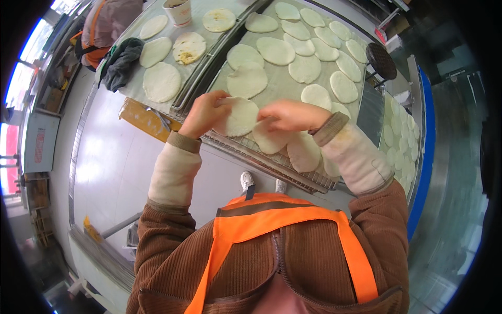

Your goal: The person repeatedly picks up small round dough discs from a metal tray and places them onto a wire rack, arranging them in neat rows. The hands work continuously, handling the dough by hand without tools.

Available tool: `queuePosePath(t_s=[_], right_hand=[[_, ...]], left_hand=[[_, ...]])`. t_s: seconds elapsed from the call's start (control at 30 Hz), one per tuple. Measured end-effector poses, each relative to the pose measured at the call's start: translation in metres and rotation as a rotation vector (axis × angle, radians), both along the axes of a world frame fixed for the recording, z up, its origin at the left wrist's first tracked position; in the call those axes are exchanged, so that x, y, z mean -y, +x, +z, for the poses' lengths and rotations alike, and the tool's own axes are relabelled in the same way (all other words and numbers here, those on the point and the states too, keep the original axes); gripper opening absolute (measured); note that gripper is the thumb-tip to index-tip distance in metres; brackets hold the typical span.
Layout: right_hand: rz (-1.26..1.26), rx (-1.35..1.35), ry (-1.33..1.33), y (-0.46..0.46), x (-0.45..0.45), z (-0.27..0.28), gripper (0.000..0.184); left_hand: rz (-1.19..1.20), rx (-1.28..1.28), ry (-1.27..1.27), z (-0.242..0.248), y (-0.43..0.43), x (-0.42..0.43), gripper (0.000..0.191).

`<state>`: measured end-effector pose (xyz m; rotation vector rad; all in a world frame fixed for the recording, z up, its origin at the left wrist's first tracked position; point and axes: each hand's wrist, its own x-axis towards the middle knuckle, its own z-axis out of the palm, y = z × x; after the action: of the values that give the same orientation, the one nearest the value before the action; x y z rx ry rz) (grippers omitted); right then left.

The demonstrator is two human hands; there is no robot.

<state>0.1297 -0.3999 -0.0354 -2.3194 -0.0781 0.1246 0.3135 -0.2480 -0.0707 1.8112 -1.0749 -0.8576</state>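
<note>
My left hand (pixel 210 113) grips the left edge of a flat round of pale dough (pixel 240 117) near the front of a wire rack (pixel 251 143). Just to the right, my right hand (pixel 284 115) has its fingers curled over another dough round (pixel 270 138), which hangs below them over the rack's front. More rounds (pixel 304 151) lie beside it. Behind my hands, many dough rounds (pixel 276 51) lie on a pale lined surface, some overlapping. On the left surface are plain rounds (pixel 161 82) and two with brownish filling or stains (pixel 189 48).
A paper cup (pixel 178 13) and a dark grey cloth (pixel 123 64) are on the left surface. A yellow block (pixel 145 119) with a metal tool juts below its edge. Another person (pixel 111 23) is at upper left. A dark stool (pixel 380 61) and another dough-covered surface are at right.
</note>
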Motion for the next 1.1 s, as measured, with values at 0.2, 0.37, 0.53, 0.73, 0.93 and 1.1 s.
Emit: queuePosePath(t_s=[0.2, 0.37, 0.53, 0.73, 0.93, 1.1], right_hand=[[-0.5, 0.138, 0.073, -0.074, 0.033, 0.022, 0.025], [-0.744, -0.139, 0.081, -0.16, 0.001, 0.029, 0.022], [-1.033, 0.035, -0.401, -0.183, -0.029, -0.01, 0.029], [-1.037, 0.097, -0.399, -0.204, -0.038, -0.03, 0.034], [-1.231, 0.346, -0.198, -0.205, 0.04, -0.032, 0.027], [-1.228, 0.446, -0.059, -0.166, 0.138, -0.047, 0.026]], left_hand=[[0.056, 0.753, -0.409, 0.021, -0.028, -0.006, 0.022], [-0.263, 0.262, -0.313, 0.028, -0.082, -0.002, 0.02], [-0.445, 0.654, -0.304, 0.011, -0.138, 0.044, 0.027], [-0.594, 0.698, -0.22, -0.008, -0.152, 0.066, 0.021], [-0.68, 0.609, -0.198, -0.002, -0.155, 0.074, 0.017], [-0.487, 0.56, -0.295, 0.013, -0.15, 0.075, 0.014]])
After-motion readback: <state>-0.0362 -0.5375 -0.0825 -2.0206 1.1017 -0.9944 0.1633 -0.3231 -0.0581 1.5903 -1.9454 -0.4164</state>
